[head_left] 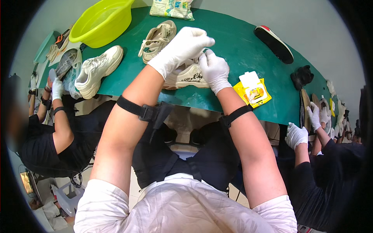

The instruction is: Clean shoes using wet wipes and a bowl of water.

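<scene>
A cream sneaker point(185, 79) with dark lettering on its side lies in front of me at the table's near edge. Above it my left hand point(186, 46), in a white glove, is closed with the fingers curled; what they hold is hidden. My right hand point(215, 70), also gloved, is closed at the sneaker's right end, its fingertips by the shoe's upper. Both hands cover part of the upper and laces. Just beyond lies another beige sneaker point(158, 38) with loose laces.
On the green table point(237, 42) are a white sneaker point(99, 70), a lime basin point(101, 23), a package point(172, 9), a yellow wipes pack point(253, 91), a dark-soled shoe point(274, 43) and a black crumpled item point(302, 77). Other people work on both sides, with gloved hands point(296, 135) at right.
</scene>
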Demonstrator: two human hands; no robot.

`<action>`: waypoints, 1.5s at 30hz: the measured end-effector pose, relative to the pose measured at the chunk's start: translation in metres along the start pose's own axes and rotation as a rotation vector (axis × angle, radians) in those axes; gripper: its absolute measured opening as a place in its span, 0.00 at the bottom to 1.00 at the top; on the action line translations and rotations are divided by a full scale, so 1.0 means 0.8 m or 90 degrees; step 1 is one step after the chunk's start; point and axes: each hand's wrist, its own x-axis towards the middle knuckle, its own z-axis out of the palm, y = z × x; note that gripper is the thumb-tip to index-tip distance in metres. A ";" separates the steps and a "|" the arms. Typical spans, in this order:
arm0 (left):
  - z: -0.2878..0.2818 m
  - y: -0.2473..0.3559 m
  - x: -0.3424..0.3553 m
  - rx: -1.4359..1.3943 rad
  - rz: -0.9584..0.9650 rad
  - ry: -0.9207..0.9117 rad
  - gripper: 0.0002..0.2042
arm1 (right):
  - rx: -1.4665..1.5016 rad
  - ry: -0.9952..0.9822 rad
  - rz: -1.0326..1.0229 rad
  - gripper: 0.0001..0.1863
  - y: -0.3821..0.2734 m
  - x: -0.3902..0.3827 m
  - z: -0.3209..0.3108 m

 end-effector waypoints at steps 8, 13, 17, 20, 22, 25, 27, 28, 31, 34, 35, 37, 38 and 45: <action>0.005 0.006 -0.079 0.759 0.595 0.126 0.15 | -0.014 -0.001 0.003 0.12 0.002 -0.005 0.004; 0.040 0.086 -0.207 0.701 0.510 0.066 0.19 | 0.035 0.003 -0.011 0.14 -0.007 -0.006 0.024; 0.116 0.104 -0.244 0.617 0.406 0.305 0.10 | 0.034 0.008 0.022 0.14 0.003 -0.010 -0.011; 0.101 0.098 -0.236 0.644 0.367 0.268 0.11 | 0.065 -0.028 0.047 0.11 -0.002 -0.008 -0.008; 0.089 0.093 -0.227 0.674 0.343 0.229 0.12 | 0.088 -0.032 0.039 0.10 -0.008 -0.005 -0.009; 0.068 0.083 -0.211 0.707 0.313 0.163 0.13 | 0.129 0.004 0.032 0.10 -0.005 -0.004 -0.009; 0.042 0.071 -0.182 0.713 0.305 0.138 0.13 | 0.144 0.001 0.037 0.10 0.001 -0.005 -0.014; 0.010 0.042 -0.138 0.722 0.393 0.055 0.19 | 0.122 -0.002 0.042 0.10 0.008 -0.009 -0.023; -0.048 -0.018 -0.091 0.801 0.361 0.042 0.33 | 0.177 0.007 0.018 0.09 -0.008 -0.008 -0.004; -0.058 -0.051 -0.081 0.797 0.279 0.053 0.38 | 0.225 0.026 -0.004 0.09 -0.008 -0.006 -0.005; -0.059 -0.053 -0.081 0.769 0.278 0.057 0.38 | 0.211 0.001 0.012 0.07 -0.007 -0.006 -0.008; -0.057 -0.057 -0.078 0.766 0.291 0.065 0.38 | 0.196 -0.026 0.027 0.05 -0.003 -0.008 -0.013; -0.057 -0.058 -0.077 0.767 0.306 0.075 0.37 | 0.278 -0.029 0.067 0.05 0.004 -0.007 -0.017; -0.053 -0.077 -0.086 0.725 0.371 0.167 0.40 | 0.562 -0.143 0.217 0.18 0.031 0.014 -0.049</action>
